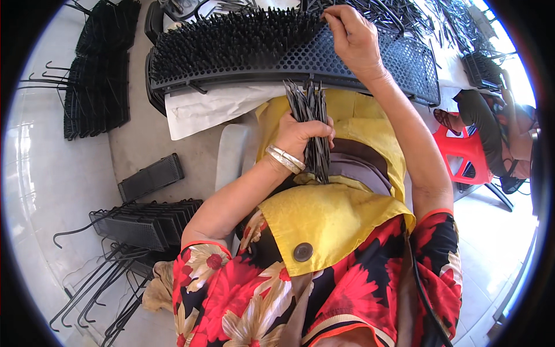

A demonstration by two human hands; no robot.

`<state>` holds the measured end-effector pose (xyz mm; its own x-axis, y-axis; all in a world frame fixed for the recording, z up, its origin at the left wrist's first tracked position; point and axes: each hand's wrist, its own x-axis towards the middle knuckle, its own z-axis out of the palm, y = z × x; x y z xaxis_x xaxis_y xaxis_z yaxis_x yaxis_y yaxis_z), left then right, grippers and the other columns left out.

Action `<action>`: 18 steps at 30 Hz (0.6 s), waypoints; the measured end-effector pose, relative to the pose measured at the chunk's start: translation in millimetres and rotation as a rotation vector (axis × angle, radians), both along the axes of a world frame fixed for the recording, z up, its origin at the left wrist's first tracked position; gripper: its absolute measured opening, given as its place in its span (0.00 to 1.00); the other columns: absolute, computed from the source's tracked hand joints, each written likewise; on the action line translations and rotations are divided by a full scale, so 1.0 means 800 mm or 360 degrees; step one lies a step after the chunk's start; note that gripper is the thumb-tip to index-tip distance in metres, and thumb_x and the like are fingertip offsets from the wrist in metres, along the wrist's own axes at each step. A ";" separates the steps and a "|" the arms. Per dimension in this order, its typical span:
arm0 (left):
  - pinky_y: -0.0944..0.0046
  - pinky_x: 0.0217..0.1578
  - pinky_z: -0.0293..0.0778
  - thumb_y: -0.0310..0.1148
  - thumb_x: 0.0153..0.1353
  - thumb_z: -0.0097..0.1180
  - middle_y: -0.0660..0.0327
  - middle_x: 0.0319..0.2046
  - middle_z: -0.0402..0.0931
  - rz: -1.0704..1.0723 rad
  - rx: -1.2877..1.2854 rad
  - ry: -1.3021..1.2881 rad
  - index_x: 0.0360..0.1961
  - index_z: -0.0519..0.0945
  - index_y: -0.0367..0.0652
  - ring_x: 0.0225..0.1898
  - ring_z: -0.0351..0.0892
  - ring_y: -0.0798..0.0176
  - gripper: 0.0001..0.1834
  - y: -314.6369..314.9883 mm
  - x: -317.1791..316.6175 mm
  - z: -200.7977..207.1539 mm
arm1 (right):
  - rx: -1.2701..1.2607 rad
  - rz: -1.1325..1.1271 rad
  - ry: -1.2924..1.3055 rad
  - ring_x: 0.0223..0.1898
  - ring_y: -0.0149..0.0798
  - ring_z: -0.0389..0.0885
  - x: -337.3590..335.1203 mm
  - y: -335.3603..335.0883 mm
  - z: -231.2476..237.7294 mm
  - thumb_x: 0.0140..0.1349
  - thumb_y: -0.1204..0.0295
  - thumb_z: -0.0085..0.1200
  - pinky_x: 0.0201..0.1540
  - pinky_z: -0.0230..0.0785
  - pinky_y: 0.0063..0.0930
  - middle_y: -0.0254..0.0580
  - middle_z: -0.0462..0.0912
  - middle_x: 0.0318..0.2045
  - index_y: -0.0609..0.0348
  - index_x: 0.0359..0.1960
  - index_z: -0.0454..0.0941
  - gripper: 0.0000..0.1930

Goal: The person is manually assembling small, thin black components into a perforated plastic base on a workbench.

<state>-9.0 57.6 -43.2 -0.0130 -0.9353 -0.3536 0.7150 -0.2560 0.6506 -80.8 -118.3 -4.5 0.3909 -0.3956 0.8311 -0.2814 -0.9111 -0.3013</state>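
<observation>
My left hand (303,134), with two bangles at its wrist, is closed around a bundle of thin black sticks (315,107) held in front of my body. The sticks look slender and pointed, and their exact kind I cannot make out. Above and to the right, my right hand (354,41) is pinched at the far edge of a black perforated rack (399,61). Whatever is between its fingertips is too small to tell. Upright black sticks (225,43) fill the rack's left part densely, while its right part shows bare holes.
Loose black sticks (399,14) lie scattered beyond the rack. White paper (219,104) hangs under its near edge. Racks with hooked wires (139,225) stand at the lower left, and filled racks (101,75) at the upper left. Another person sits near a red stool (462,153) at right.
</observation>
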 end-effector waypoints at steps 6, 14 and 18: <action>0.65 0.24 0.73 0.20 0.40 0.55 0.56 0.22 0.73 -0.0003 0.0032 0.0009 0.24 0.73 0.32 0.22 0.74 0.63 0.07 0.002 0.003 0.001 | 0.0173 0.0267 0.0203 0.26 0.53 0.73 0.009 0.006 0.031 0.48 0.81 0.46 0.27 0.66 0.37 0.50 0.72 0.23 0.63 0.26 0.70 0.03; 0.66 0.22 0.73 0.18 0.39 0.55 0.57 0.21 0.73 0.0045 0.0038 0.0047 0.25 0.71 0.34 0.20 0.74 0.63 0.09 -0.001 -0.001 0.004 | 0.0042 0.0079 0.0679 0.26 0.50 0.74 0.007 0.002 -0.005 0.51 0.75 0.49 0.28 0.67 0.36 0.48 0.74 0.24 0.61 0.30 0.71 0.05; 0.67 0.20 0.73 0.18 0.38 0.55 0.58 0.20 0.73 0.0112 0.0042 0.0093 0.26 0.71 0.34 0.18 0.74 0.64 0.10 -0.003 0.002 0.007 | 0.0614 0.0035 0.0424 0.24 0.49 0.75 -0.010 0.033 -0.003 0.49 0.71 0.54 0.27 0.67 0.34 0.49 0.76 0.20 0.60 0.35 0.74 0.12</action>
